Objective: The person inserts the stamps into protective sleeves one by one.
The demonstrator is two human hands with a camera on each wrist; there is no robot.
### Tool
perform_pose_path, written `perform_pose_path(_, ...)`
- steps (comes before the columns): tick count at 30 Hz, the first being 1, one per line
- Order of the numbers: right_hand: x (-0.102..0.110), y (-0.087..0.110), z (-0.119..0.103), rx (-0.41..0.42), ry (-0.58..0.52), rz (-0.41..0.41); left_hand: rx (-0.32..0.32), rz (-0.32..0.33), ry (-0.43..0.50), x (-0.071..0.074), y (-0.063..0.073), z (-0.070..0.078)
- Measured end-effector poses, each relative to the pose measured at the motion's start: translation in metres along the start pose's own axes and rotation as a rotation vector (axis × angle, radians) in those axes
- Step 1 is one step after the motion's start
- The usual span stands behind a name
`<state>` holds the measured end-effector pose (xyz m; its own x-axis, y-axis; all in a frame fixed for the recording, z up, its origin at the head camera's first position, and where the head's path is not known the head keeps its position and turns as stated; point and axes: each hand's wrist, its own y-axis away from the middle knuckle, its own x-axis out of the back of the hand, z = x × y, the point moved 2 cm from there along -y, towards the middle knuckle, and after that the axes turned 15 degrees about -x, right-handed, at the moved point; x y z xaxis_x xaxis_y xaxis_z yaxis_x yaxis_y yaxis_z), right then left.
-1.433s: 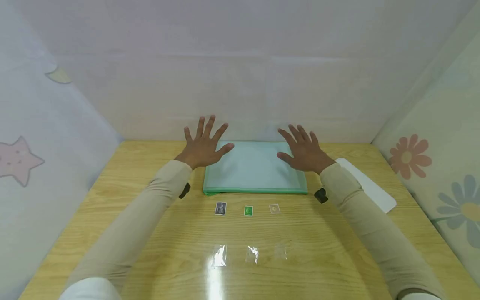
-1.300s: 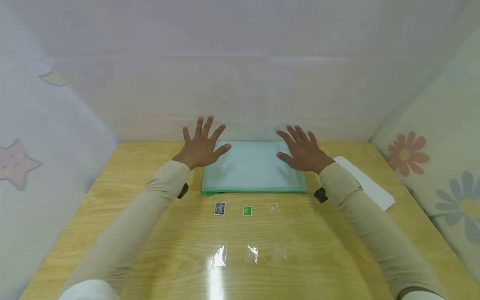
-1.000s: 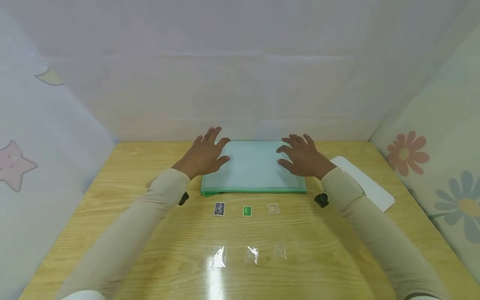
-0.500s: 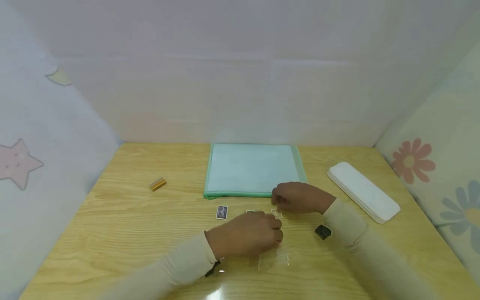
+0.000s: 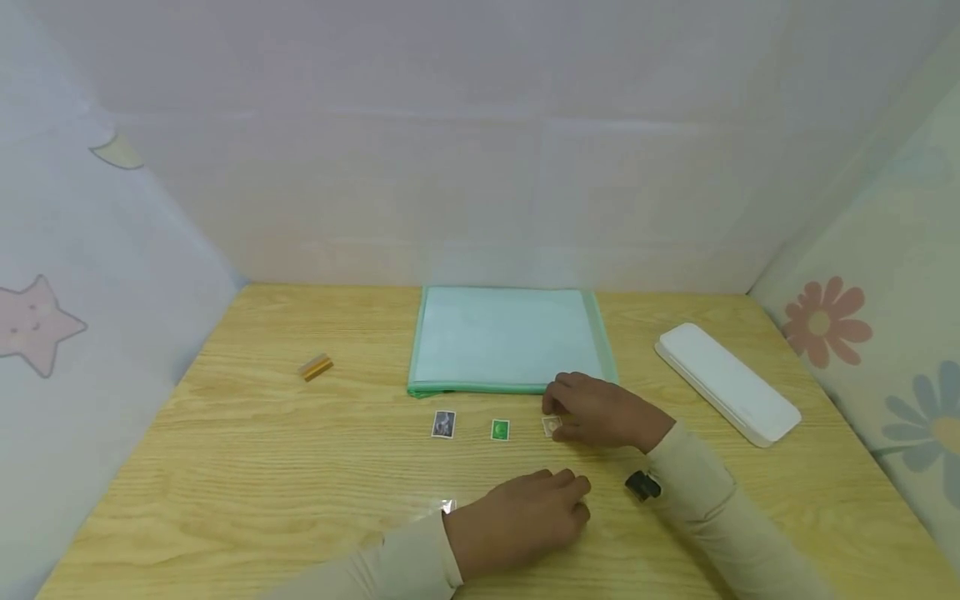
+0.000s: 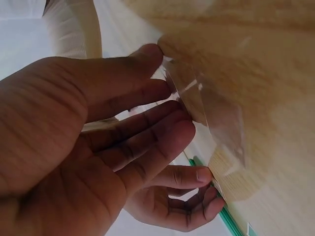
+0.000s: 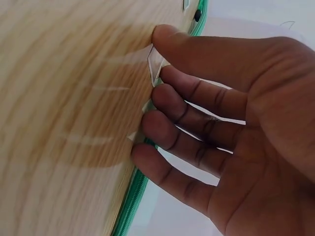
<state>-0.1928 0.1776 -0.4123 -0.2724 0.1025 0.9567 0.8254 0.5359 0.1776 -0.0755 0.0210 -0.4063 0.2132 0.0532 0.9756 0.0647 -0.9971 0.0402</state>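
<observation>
Three small stamps lie in a row: a dark one (image 5: 443,424), a green one (image 5: 500,430) and a pale beige one (image 5: 551,426). My right hand (image 5: 600,410) is at the beige stamp, thumb and curled fingertips around its edges; the right wrist view shows this stamp (image 7: 155,64) between thumb and index finger. My left hand (image 5: 525,521), nearer the front, has thumb and bent fingertips at the edge of a clear plastic sleeve (image 6: 221,118) on the table. Another clear sleeve (image 5: 447,506) glints beside the left wrist, mostly hidden by the arm.
A green-edged zip folder (image 5: 510,333) lies behind the stamps. To the right is a long white case (image 5: 727,383). On the left lies a small gold-brown piece (image 5: 316,367). Patterned cloth walls surround the wooden table (image 5: 247,467) at the back and sides.
Both hands have come down from above the folder, where their fingers were spread. The right has settled at the beige stamp; the left has moved to the clear sleeves, shifting slightly right and nearer.
</observation>
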Motion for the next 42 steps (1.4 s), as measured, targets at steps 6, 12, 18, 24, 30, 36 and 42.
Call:
perform_pose_path(6,0.0,0.001,-0.002,-0.036,-0.016,-0.002,-0.006,-0.006,-0.012,0.002,-0.001,0.007)
perform_pose_path(12,0.001,0.002,-0.005,-0.069,-0.02,-0.002,-0.017,0.022,-0.083,-0.001,-0.002,0.013)
perform_pose_path(18,0.001,0.002,-0.006,-0.072,-0.03,0.003,-0.008,0.032,-0.136,-0.001,-0.002,0.013)
perform_pose_path(24,0.0,0.003,-0.005,-0.077,-0.088,-0.031,-0.016,0.02,-0.097,-0.002,-0.001,0.01)
perform_pose_path(30,-0.001,0.003,-0.001,-0.087,-0.137,-0.048,-0.03,0.043,-0.037,-0.001,0.0,0.004)
perform_pose_path(36,-0.004,0.001,0.002,-0.071,-0.184,-0.052,-0.021,0.101,0.053,0.005,0.007,-0.004)
perform_pose_path(42,-0.007,-0.002,0.007,-0.036,-0.258,-0.07,0.099,0.221,0.352,0.024,0.025,-0.03)
